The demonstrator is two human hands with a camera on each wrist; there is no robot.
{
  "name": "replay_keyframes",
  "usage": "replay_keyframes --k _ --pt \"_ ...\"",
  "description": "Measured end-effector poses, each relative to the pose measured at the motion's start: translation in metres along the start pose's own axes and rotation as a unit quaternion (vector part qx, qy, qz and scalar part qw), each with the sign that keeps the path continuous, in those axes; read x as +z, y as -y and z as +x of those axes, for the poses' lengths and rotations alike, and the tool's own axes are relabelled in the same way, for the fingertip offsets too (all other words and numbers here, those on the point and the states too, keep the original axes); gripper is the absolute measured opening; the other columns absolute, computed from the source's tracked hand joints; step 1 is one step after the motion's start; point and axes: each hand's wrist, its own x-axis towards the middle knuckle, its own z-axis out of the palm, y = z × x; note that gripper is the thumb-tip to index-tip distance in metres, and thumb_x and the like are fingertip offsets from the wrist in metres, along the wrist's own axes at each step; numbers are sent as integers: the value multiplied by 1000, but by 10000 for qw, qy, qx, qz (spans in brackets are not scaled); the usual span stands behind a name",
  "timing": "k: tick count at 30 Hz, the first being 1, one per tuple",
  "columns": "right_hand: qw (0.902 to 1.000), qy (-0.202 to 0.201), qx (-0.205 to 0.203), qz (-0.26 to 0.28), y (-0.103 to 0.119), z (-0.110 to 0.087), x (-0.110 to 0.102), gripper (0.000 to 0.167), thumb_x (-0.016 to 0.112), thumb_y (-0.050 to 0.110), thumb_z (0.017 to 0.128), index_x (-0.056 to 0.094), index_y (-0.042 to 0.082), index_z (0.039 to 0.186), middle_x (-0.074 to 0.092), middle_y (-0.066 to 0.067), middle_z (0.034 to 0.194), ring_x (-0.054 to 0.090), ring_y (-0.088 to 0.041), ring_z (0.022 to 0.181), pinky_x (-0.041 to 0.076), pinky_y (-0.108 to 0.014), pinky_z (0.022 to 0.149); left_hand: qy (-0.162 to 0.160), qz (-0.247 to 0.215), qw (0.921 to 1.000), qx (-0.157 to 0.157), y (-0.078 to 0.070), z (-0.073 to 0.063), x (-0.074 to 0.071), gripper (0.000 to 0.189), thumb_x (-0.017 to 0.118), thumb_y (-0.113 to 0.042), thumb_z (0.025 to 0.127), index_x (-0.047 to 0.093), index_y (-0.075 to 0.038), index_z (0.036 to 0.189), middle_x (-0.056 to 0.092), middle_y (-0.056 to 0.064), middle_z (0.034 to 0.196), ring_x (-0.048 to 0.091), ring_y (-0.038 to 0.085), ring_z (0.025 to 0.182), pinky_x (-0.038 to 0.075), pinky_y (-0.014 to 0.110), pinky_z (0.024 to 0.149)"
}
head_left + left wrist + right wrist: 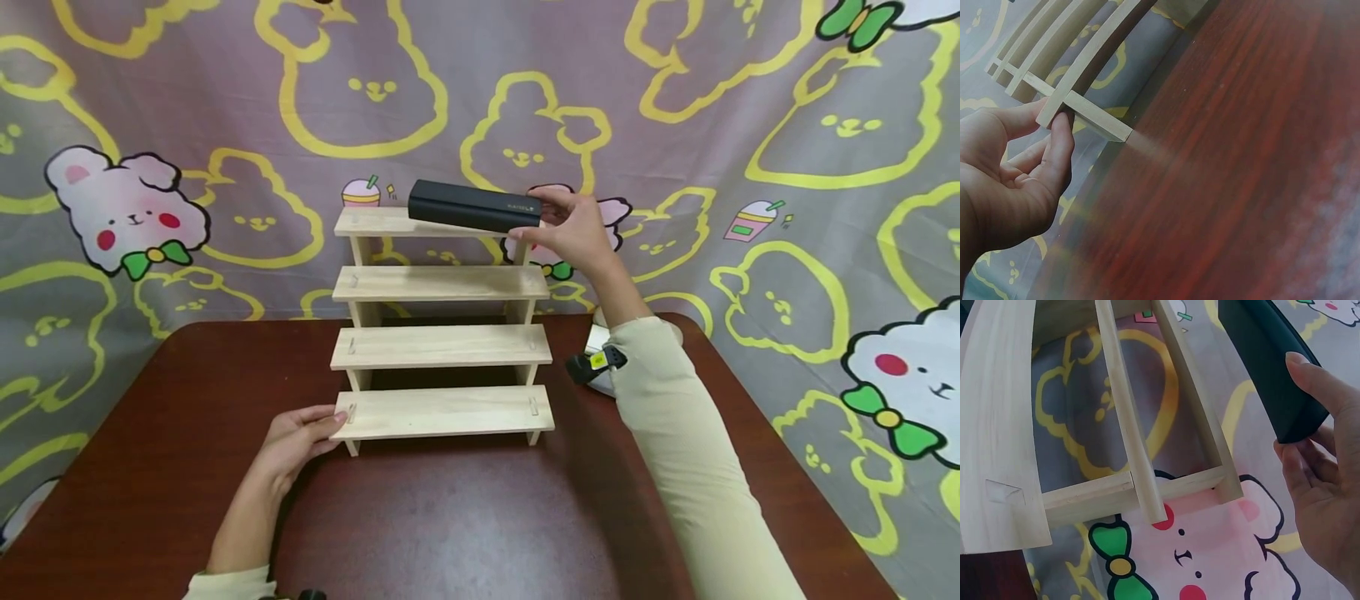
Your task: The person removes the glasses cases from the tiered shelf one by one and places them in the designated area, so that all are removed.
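Observation:
A four-step wooden display rack [442, 346] of pale wood stands on the dark table. My left hand [296, 437] pinches the left end of its lowest board; in the left wrist view, the thumb and fingers [1060, 153] meet that board's end. Up at the top step, my right hand [573, 233] grips a long black glasses case [472, 206] by its right end. Small gold lettering shows on the case's front. In the right wrist view the case [1272, 369] is apart from the top board [1194, 394], with the thumb on one face and fingers underneath.
The table [465, 517] is reddish-brown with rounded back corners. Behind my right wrist, a white object [597, 337] on the table is partly hidden by the sleeve. A grey patterned cloth [247, 192] with yellow bear outlines hangs close behind the rack.

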Motion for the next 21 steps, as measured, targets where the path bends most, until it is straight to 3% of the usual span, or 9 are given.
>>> replay_keyframes --k 12,21 --pt "9982 -221 -191 519 -3 -20 -15 53 87 7 77 71 10 128 73 -6 117 70 1 90 58 -14 80 24 43 10000 12 1 0 2 56 65 -12 99 45 18 142 67 -14 89 65 -3 81 60 15 75" --pt "9981 -436 -306 320 -2 -40 -29 61 87 3 75 66 1 132 68 -10 120 68 4 92 57 -13 88 15 12 10000 -36 1 1 1 55 66 -13 98 46 16 141 68 -14 87 65 -3 79 59 16 73"
